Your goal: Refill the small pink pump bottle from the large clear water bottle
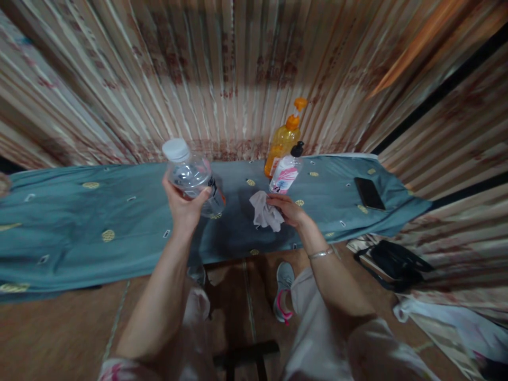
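My left hand (184, 203) is wrapped around a clear plastic bottle (192, 177) with a white cap, tilted slightly to the left above the cloth-covered table. In my right hand (289, 207) a crumpled pale tissue (265, 211) is pinched between the fingers and hangs over the table's front half. Just behind that hand stands a white and pink pump bottle (286, 172) with a black top. An amber pump bottle (283, 140) with an orange pump stands behind it, partly covered by the white one.
A teal cloth with yellow pineapples (135, 227) covers the long narrow table. On its right end lies a black phone (369, 193). Striped curtains (190, 69) hang behind. A black bag (397, 262) rests on the floor at the right, and a dark stool or frame (248, 354) shows below.
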Available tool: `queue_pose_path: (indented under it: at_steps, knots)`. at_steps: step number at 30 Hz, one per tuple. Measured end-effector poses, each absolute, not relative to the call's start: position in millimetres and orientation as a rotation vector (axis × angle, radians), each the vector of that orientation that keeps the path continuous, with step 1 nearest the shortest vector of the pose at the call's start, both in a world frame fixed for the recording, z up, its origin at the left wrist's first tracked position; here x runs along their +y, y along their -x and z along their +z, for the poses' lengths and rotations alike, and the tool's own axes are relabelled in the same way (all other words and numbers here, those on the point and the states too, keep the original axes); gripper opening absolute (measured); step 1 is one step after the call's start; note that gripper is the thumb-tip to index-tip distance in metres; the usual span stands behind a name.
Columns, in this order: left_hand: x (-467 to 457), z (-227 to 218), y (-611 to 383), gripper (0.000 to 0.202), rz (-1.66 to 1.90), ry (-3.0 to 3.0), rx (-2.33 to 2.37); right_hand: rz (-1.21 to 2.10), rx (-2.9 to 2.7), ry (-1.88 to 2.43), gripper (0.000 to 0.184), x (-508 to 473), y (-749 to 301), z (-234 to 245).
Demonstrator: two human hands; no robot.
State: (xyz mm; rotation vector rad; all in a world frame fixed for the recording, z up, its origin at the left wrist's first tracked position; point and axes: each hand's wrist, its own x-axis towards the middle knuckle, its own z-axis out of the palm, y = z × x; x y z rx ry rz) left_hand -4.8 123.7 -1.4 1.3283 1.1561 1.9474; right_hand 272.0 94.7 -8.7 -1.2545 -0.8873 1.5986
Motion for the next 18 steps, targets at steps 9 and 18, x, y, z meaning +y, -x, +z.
queue_pose_path:
  at_steps: [9, 18]
  knots:
    - [141.3, -17.2, 21.9, 0.102, 1.882, -1.45, 1.287, 1.027, -1.546, 1.573, 0.04, 99.8, -285.5, -17.3]
    - [131.7, -28.0, 32.1, 0.111, 1.785, -1.443, 1.281, 0.216, -2.164, 1.963, 0.05, 82.6, -244.2, -22.6]
